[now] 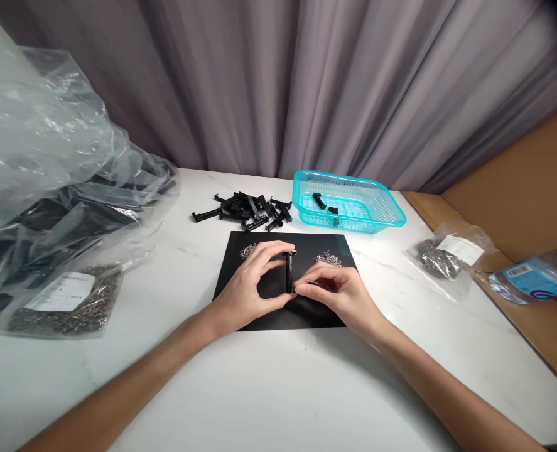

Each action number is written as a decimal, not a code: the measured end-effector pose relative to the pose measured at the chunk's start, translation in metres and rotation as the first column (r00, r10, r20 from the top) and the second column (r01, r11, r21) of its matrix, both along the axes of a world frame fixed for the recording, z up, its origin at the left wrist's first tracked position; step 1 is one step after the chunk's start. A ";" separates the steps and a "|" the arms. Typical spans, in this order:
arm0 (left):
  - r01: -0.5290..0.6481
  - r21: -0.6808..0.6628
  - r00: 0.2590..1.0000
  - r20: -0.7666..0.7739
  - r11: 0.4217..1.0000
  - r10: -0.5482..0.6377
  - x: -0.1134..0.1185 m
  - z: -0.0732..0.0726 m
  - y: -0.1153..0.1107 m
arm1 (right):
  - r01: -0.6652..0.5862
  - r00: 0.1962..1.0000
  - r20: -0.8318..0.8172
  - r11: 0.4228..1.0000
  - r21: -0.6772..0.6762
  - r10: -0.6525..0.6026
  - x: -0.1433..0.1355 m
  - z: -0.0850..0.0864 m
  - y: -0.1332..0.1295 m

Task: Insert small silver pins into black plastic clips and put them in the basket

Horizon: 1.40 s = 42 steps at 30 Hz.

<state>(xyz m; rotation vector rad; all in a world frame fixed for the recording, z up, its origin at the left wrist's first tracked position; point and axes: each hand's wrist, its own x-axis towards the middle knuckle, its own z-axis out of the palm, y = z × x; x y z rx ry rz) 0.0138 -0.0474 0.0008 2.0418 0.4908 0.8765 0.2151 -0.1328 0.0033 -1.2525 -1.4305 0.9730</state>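
Observation:
Over the black mat (278,317), my left hand (246,279) grips a long black plastic part (289,273) between thumb and fingers, holding it upright by its two ends. My right hand (337,290) is closed in a pinch at the lower end of that part. What sits between its fingertips is too small to make out. Behind my left hand lies a small pile of tiny metal pieces (248,251). A second pile of tiny metal pieces (329,258) is just beyond my right hand.
Several black plastic parts (247,209) are heaped behind the mat. A blue basket (353,223) holds a few more. Bags of small metal pieces lie left (90,307) and right (436,258). A large clear plastic bag (61,157), cardboard (518,163) and plastic bottle (537,276) flank the table.

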 end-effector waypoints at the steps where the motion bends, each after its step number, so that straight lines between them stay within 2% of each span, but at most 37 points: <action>1: 0.006 0.007 1.000 -0.001 1.000 -0.006 0.000 0.000 0.000 | -0.005 1.000 0.004 1.000 0.005 0.005 0.000 0.001 -0.001; 6: 0.017 0.034 1.000 0.008 0.999 -0.017 -0.001 -0.001 0.000 | -0.035 0.998 0.059 0.998 0.052 0.032 0.000 0.005 -0.004; 12: 0.033 0.083 0.999 0.027 0.996 -0.035 0.000 -0.002 0.002 | 0.008 0.994 0.106 0.993 0.118 -0.020 -0.002 0.004 -0.005; 24: 0.017 0.061 0.999 -0.029 0.998 -0.015 -0.004 -0.005 0.003 | -0.145 0.982 0.138 0.986 0.088 0.132 0.003 0.007 -0.006; 31: 0.002 0.052 0.999 -0.042 0.999 0.000 -0.004 -0.001 0.002 | -0.034 0.990 0.140 0.990 0.138 0.015 -0.001 0.007 -0.007; 42: -0.008 0.104 0.994 -0.105 0.995 0.019 -0.004 0.000 -0.001 | -0.147 0.981 0.140 0.987 0.061 0.137 0.005 0.012 -0.005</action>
